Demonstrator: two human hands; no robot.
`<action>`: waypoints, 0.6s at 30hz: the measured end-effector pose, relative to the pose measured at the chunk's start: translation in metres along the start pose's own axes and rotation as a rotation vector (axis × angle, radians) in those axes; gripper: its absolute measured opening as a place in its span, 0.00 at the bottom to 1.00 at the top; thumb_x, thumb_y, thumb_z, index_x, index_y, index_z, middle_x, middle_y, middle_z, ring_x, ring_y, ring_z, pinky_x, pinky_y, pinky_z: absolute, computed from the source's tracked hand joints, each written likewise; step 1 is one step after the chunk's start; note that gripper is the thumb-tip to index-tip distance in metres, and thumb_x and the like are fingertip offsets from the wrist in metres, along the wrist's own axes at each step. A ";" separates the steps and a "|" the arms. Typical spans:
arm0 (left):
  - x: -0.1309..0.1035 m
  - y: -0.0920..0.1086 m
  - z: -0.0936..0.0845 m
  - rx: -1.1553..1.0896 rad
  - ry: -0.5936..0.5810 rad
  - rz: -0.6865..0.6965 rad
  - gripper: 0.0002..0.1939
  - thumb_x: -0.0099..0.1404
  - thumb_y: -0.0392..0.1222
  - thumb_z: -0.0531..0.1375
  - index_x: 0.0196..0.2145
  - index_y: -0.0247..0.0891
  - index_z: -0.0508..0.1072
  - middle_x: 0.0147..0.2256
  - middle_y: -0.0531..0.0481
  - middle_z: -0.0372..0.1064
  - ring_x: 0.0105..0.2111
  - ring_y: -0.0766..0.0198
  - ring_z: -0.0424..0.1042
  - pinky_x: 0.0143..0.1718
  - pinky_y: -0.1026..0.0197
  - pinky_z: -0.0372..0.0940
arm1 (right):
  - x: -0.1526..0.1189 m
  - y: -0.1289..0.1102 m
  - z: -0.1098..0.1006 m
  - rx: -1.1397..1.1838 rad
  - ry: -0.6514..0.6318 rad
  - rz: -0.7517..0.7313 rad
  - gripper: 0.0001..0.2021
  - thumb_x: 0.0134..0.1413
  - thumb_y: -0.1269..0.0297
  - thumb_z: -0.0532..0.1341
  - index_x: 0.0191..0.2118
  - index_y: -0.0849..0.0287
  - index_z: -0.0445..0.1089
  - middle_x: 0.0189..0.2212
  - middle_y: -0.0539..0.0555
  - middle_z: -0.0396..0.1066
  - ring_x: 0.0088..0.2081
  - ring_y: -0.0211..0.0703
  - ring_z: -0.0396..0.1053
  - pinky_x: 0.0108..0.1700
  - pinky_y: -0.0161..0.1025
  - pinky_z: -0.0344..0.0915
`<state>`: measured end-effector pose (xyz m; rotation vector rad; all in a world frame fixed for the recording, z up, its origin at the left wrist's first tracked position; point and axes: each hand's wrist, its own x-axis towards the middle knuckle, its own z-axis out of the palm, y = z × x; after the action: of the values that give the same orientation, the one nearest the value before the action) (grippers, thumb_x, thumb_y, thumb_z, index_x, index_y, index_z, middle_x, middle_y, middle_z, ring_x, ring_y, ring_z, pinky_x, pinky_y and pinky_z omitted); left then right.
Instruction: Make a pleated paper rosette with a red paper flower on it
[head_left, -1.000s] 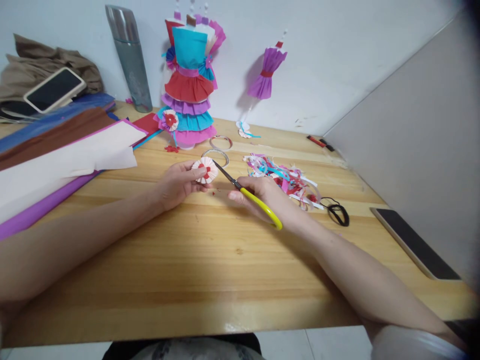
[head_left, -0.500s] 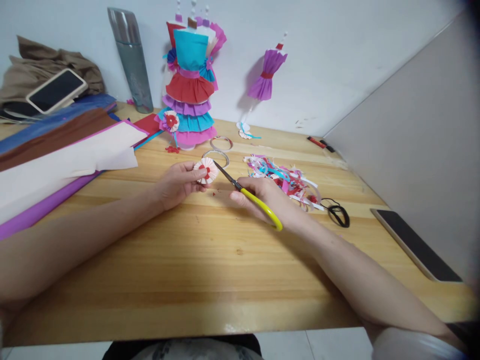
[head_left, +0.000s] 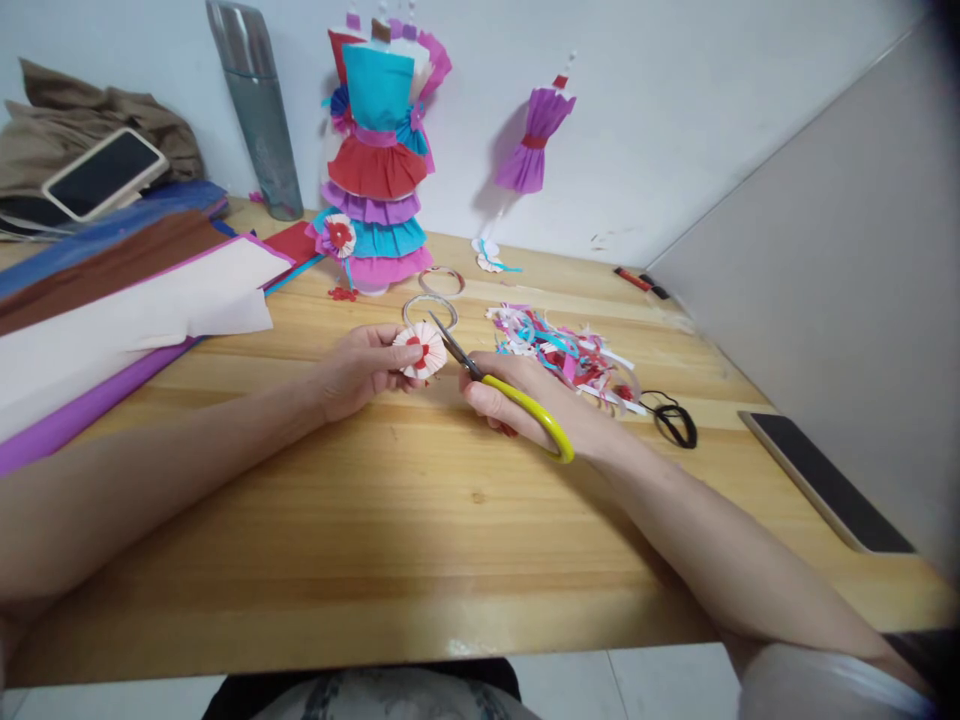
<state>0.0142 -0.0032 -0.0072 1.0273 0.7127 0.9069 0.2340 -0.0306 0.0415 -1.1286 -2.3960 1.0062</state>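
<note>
My left hand (head_left: 361,370) pinches a round pleated white paper rosette (head_left: 431,345) with a red centre, the thumb lying over the red part. My right hand (head_left: 517,395) is closed around yellow-handled scissors (head_left: 534,410). Their dark blades point up and left, with the tips beside the rosette's upper right edge. Behind the rosette lie two tape rings (head_left: 441,281) on the wooden table (head_left: 420,540). Part of the right hand's fingers is hidden behind the scissors and palm.
Paper-dressed figures (head_left: 379,170) stand at the back, and a purple dress (head_left: 534,140) is at the wall. Colourful scraps (head_left: 566,350) lie right of centre. Paper sheets (head_left: 150,290), a bottle (head_left: 262,120) and a phone (head_left: 106,173) are left; another phone (head_left: 825,480) is right.
The rosette in my left hand has shifted slightly right and its face has turned. My right hand has turned slightly with the scissors, whose blades now look a little parted.
</note>
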 end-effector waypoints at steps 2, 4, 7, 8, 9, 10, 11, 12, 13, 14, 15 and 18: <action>-0.001 0.001 0.001 0.019 -0.012 0.000 0.14 0.49 0.45 0.70 0.29 0.32 0.76 0.27 0.48 0.73 0.25 0.69 0.69 0.26 0.67 0.63 | 0.000 0.000 0.000 0.004 0.003 -0.009 0.25 0.60 0.39 0.50 0.28 0.59 0.59 0.23 0.50 0.61 0.26 0.38 0.59 0.29 0.36 0.52; -0.001 0.001 0.002 0.032 -0.024 0.001 0.14 0.49 0.45 0.70 0.30 0.32 0.77 0.27 0.48 0.73 0.25 0.69 0.68 0.26 0.67 0.63 | 0.001 0.000 0.000 0.011 0.010 -0.016 0.24 0.60 0.40 0.50 0.28 0.58 0.59 0.23 0.51 0.61 0.27 0.39 0.59 0.29 0.36 0.52; 0.000 0.002 0.002 0.031 -0.036 0.003 0.15 0.48 0.46 0.71 0.29 0.33 0.77 0.27 0.49 0.72 0.24 0.69 0.67 0.25 0.68 0.62 | 0.001 0.000 0.000 0.016 0.016 -0.024 0.23 0.60 0.41 0.51 0.28 0.59 0.59 0.23 0.50 0.61 0.27 0.39 0.60 0.29 0.36 0.53; 0.000 0.002 0.002 0.029 -0.037 0.004 0.15 0.48 0.46 0.71 0.29 0.33 0.77 0.26 0.49 0.72 0.24 0.70 0.67 0.25 0.68 0.62 | 0.001 0.000 0.000 0.016 0.018 -0.025 0.23 0.60 0.42 0.51 0.28 0.59 0.59 0.23 0.50 0.61 0.27 0.39 0.60 0.29 0.36 0.53; 0.001 0.002 0.002 0.027 -0.036 0.007 0.15 0.47 0.46 0.72 0.28 0.32 0.77 0.26 0.49 0.72 0.24 0.70 0.67 0.24 0.68 0.62 | 0.001 0.000 0.001 0.015 0.017 -0.025 0.23 0.61 0.42 0.51 0.29 0.59 0.60 0.23 0.50 0.61 0.27 0.39 0.60 0.30 0.36 0.53; 0.001 0.002 0.002 0.027 -0.035 0.008 0.15 0.47 0.46 0.72 0.28 0.32 0.77 0.26 0.49 0.72 0.23 0.70 0.66 0.24 0.68 0.62 | 0.001 0.000 0.001 0.013 0.016 -0.026 0.23 0.61 0.42 0.51 0.29 0.59 0.60 0.23 0.50 0.61 0.27 0.39 0.60 0.30 0.36 0.53; 0.001 0.002 0.002 0.029 -0.035 0.008 0.15 0.47 0.46 0.72 0.27 0.32 0.77 0.26 0.49 0.72 0.23 0.70 0.66 0.24 0.68 0.62 | 0.001 0.000 0.001 0.010 0.015 -0.025 0.23 0.61 0.42 0.51 0.29 0.59 0.60 0.24 0.50 0.61 0.27 0.39 0.60 0.29 0.36 0.53; 0.001 0.002 0.002 0.030 -0.035 0.007 0.15 0.46 0.46 0.72 0.27 0.32 0.77 0.25 0.49 0.72 0.23 0.70 0.66 0.24 0.68 0.61 | 0.001 0.000 0.001 0.008 0.012 -0.026 0.23 0.61 0.42 0.51 0.30 0.59 0.61 0.24 0.50 0.62 0.27 0.38 0.60 0.29 0.36 0.53; 0.001 0.002 0.002 0.029 -0.034 0.006 0.15 0.46 0.45 0.72 0.27 0.32 0.76 0.25 0.49 0.72 0.23 0.70 0.66 0.24 0.68 0.61 | 0.002 0.000 0.001 0.002 0.008 -0.023 0.23 0.61 0.42 0.51 0.30 0.59 0.61 0.24 0.50 0.62 0.27 0.38 0.59 0.30 0.36 0.53; 0.001 0.003 0.002 0.028 -0.033 0.007 0.15 0.46 0.45 0.72 0.27 0.32 0.76 0.25 0.49 0.72 0.24 0.70 0.66 0.24 0.68 0.61 | 0.002 0.000 0.001 -0.009 0.005 -0.017 0.23 0.61 0.42 0.51 0.30 0.59 0.61 0.24 0.50 0.62 0.27 0.38 0.59 0.29 0.36 0.53; 0.000 0.003 0.002 0.027 -0.029 0.007 0.15 0.46 0.45 0.72 0.27 0.32 0.76 0.25 0.49 0.72 0.24 0.70 0.66 0.24 0.68 0.61 | 0.002 0.000 0.001 -0.023 0.003 -0.008 0.23 0.60 0.42 0.51 0.30 0.59 0.61 0.24 0.50 0.61 0.26 0.38 0.59 0.29 0.37 0.53; 0.000 0.004 0.003 0.035 -0.003 -0.001 0.14 0.46 0.44 0.72 0.27 0.33 0.76 0.24 0.50 0.71 0.23 0.70 0.66 0.23 0.67 0.60 | 0.002 0.000 0.001 -0.072 0.010 0.014 0.24 0.60 0.41 0.51 0.28 0.59 0.59 0.23 0.49 0.59 0.25 0.37 0.56 0.28 0.37 0.50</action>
<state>0.0153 -0.0038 -0.0026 1.0586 0.7283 0.8940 0.2319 -0.0293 0.0407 -1.1736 -2.4376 0.9222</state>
